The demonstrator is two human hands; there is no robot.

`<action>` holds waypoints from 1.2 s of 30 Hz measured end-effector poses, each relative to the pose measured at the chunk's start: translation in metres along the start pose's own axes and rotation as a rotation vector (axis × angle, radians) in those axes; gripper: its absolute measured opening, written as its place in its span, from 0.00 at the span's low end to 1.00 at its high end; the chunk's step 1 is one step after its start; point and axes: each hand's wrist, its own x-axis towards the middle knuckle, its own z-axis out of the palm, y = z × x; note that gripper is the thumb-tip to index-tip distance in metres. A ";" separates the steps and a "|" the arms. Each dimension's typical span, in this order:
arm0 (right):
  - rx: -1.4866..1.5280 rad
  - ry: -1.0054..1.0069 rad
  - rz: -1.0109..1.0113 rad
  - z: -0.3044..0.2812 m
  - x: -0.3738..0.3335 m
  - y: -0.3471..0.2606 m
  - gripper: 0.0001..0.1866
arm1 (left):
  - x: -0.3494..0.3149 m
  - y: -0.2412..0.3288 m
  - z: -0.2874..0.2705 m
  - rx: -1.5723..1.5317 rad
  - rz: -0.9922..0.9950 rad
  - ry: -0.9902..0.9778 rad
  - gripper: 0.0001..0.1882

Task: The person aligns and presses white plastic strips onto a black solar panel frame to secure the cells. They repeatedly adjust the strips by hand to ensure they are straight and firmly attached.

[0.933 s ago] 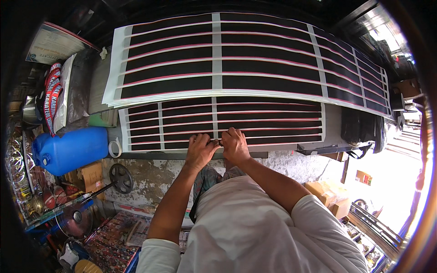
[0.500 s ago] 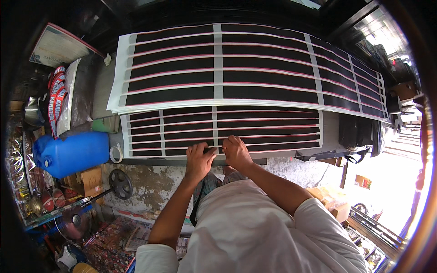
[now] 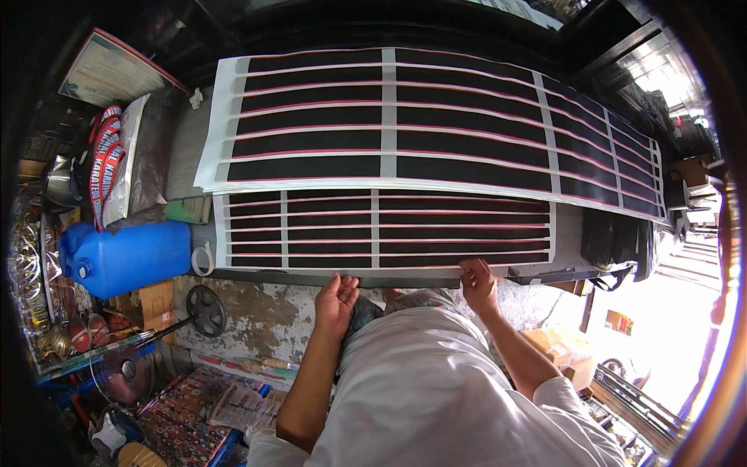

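Note:
A lower sheet point(image 3: 327, 245) with long black bands and thin white and pink lines lies along the front of the work table. My right hand point(image 3: 481, 288) is at its front edge towards the right, fingers bent and thumb close to them, seemingly pinching the edge. Nearer my body and to the left, my left hand point(image 3: 336, 305) hovers just off the table's front edge. Its fingers curl loosely, with nothing visible in them. Behind, a larger stack of similar striped sheets point(image 3: 311, 124) overlaps the back of the lower sheet.
On the left are a blue jerrycan point(image 3: 128, 257), a white tape roll point(image 3: 204, 259), red lettered ribbons point(image 3: 106, 167) and a framed paper point(image 3: 117, 70). Below stands a fan point(image 3: 128, 373). A black bag point(image 3: 615, 233) sits at the table's right end. Cardboard boxes point(image 3: 560, 346) are below right.
My hands were together at the middle of the lower sheet's front edge. They have parted: the right went rightwards along the edge, and the left drew back towards me off the sheet.

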 end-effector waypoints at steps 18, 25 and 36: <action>0.088 -0.002 0.107 0.000 -0.023 0.023 0.07 | -0.001 -0.032 0.056 -0.148 -0.025 -0.086 0.14; -0.105 0.131 0.019 -0.025 -0.008 0.017 0.09 | 0.006 -0.032 0.069 -0.029 -0.028 -0.171 0.11; -0.601 0.311 0.155 -0.129 0.090 0.149 0.33 | 0.040 -0.050 0.070 -0.074 -0.041 -0.215 0.10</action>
